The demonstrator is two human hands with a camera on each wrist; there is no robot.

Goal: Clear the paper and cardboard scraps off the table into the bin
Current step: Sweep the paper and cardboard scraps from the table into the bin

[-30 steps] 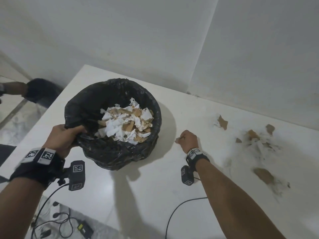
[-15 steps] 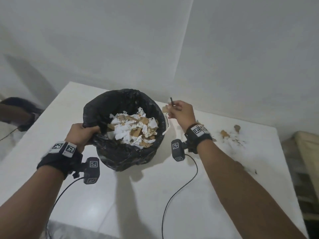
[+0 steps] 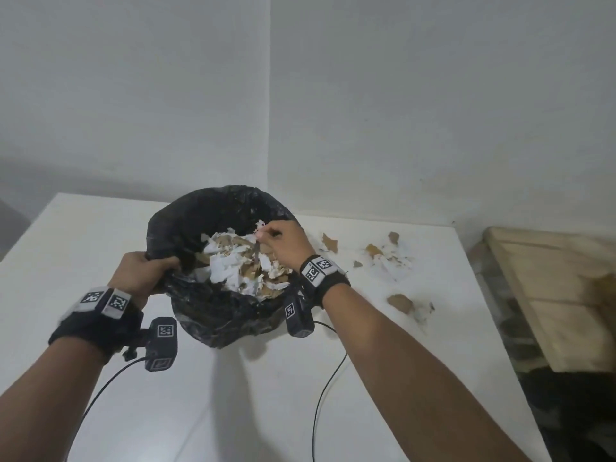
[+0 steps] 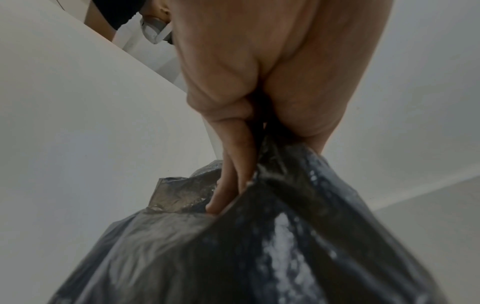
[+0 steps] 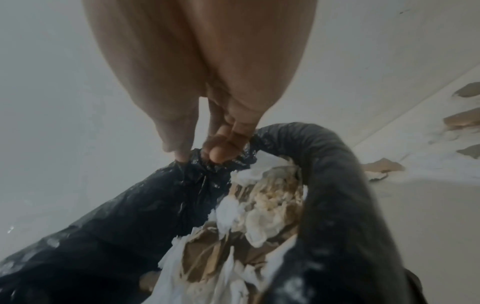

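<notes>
Gripping the bin rim, left hand; right hand over it, fingers curled, contents unclear.

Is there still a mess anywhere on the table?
Yes. Torn brown and white scraps still lie scattered on the table, to the right of the bin. The bin itself is heaped nearly to its rim.

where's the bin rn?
Head view: the bin, lined with a black bag, sits on the white table mid-frame near the wall, between both hands; the left hand grips its near-left rim, loose scraps lie to its right.
</notes>
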